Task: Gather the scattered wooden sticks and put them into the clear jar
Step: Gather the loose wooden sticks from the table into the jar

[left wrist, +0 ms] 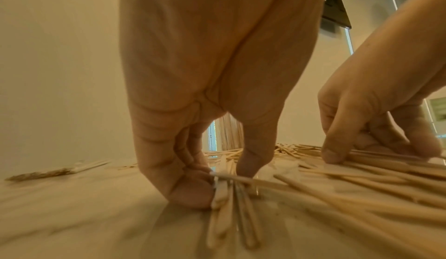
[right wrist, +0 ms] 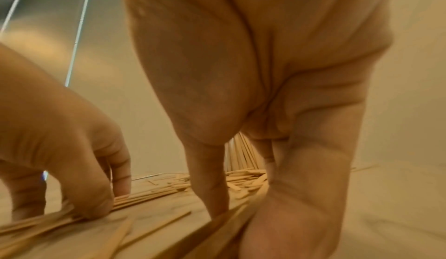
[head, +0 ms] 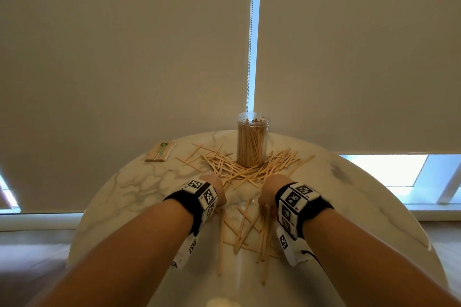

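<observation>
Wooden sticks (head: 239,169) lie in a loose heap on the marbled surface (head: 129,182), fanned out around the foot of the clear jar (head: 252,141), which stands upright at the far side and already looks packed nearly to its mouth with sticks. A second, thinner scatter (head: 245,229) lies nearer the person, between the two wrists. A small wrapped bundle (head: 161,151) rests apart at the far left.

Both hands are down on the near scatter. In the left wrist view the left hand (left wrist: 193,139) pinches a few sticks between thumb and curled fingers, their ends touching the surface. In the right wrist view the right hand (right wrist: 265,110) has its thumb and fingers closed around a flat sheaf of sticks, though blur hides how many.

By my reading the job is partly done: much is in the jar, yet many sticks remain outside it, both around its base and near the hands, so several more handfuls seem needed.
</observation>
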Motion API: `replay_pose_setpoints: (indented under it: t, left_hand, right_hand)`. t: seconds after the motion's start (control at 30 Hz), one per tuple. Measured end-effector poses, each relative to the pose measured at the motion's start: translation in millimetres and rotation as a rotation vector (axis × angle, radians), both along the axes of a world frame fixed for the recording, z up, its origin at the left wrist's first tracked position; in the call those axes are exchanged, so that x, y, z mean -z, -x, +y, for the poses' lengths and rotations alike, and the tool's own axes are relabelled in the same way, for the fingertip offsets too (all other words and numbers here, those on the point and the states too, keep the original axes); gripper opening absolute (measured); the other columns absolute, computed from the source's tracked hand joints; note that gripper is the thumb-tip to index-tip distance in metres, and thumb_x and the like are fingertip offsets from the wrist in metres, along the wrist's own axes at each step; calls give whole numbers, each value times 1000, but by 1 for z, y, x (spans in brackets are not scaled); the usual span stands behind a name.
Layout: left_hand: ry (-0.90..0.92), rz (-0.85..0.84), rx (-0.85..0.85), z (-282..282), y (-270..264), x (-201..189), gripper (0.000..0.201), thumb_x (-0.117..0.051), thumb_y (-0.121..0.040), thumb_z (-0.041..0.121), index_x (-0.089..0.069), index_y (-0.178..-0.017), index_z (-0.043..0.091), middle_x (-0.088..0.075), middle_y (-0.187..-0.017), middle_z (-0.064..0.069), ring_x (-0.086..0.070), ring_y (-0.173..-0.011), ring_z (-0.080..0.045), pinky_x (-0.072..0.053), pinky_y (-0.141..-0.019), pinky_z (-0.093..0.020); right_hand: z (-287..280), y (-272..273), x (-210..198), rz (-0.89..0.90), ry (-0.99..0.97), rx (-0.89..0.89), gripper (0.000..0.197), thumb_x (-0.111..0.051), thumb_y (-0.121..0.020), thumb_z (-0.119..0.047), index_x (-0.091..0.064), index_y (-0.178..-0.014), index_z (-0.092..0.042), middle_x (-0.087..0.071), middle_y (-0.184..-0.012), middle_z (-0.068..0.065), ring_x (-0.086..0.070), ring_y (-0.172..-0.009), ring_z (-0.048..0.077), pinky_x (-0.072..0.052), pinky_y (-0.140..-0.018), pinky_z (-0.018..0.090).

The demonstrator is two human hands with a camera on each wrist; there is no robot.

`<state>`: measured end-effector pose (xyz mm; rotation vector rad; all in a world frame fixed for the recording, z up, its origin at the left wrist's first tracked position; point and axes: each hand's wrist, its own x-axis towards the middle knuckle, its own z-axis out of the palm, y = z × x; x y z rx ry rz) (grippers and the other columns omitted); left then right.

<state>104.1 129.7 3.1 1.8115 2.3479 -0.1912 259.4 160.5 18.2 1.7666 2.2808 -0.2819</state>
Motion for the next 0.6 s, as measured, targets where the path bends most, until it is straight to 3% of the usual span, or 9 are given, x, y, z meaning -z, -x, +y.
replay_pose_setpoints:
  t: [0.13,0.23,0.33,0.43,0.5,0.53,0.6]
  left_hand:
    - [24,55,24,-14,-4,4,32,-61,-95,31,-62,-119,10,-64,-122,-6,-63,-110,-22,-50,-90,-30]
    - [-2,67,25,-23,-7,5,28,-51,-101,23,-59,-124,9,-61,-128,-7,-60,-116,-22,-48,-96,-30]
    - [-54,-16,16,-31,-9,2,30,-47,-103,17,-54,-129,5,-58,-133,-10,-58,-121,-24,-47,-98,-30]
    - [-50,-73,-17,-37,-7,-1,30,-47,-102,15,-56,-128,4,-59,-133,-11,-58,-121,-26,-47,-98,-31]
    - [-64,-112,-36,-39,-3,-2,30,-44,-102,13,-56,-128,4,-60,-129,-11,-59,-119,-28,-48,-97,-33]
    - [-63,-135,-44,-40,-2,-3,30,-43,-102,13,-56,-127,3,-62,-126,-12,-60,-117,-29,-48,-96,-33]
    - [-49,-220,-75,-41,3,-4,30,-43,-102,11,-62,-121,-2,-67,-109,-15,-63,-113,-31,-50,-92,-33]
  right_hand:
    - [-9,1,-1,-20,22,17,27,-61,-96,-32,-55,-81,-11,-52,-79,3,-55,-94,21,-48,-83,30]
    - [-16,-1,-2,-22,32,6,24,-59,-97,-32,-62,-95,-8,-53,-86,4,-57,-99,21,-49,-87,30]
    - [-22,-5,0,40,33,20,17,-57,-97,-27,-62,-95,-10,-59,-95,7,-61,-101,21,-50,-85,29]
    - [-29,-16,-1,86,49,7,20,-56,-98,-24,-64,-101,-6,-64,-112,12,-62,-115,26,-49,-82,26]
    - [-34,-24,-4,249,56,68,31,-58,-97,-29,-66,-118,-7,-66,-119,10,-62,-115,28,-47,-78,21]
    - [-37,-28,-7,324,73,100,35,-57,-98,-34,-65,-122,-10,-67,-118,9,-63,-112,27,-47,-81,23]
    - [-39,-36,-8,540,84,129,36,-56,-99,-38,-66,-120,-11,-70,-107,8,-67,-100,24,-49,-84,27]
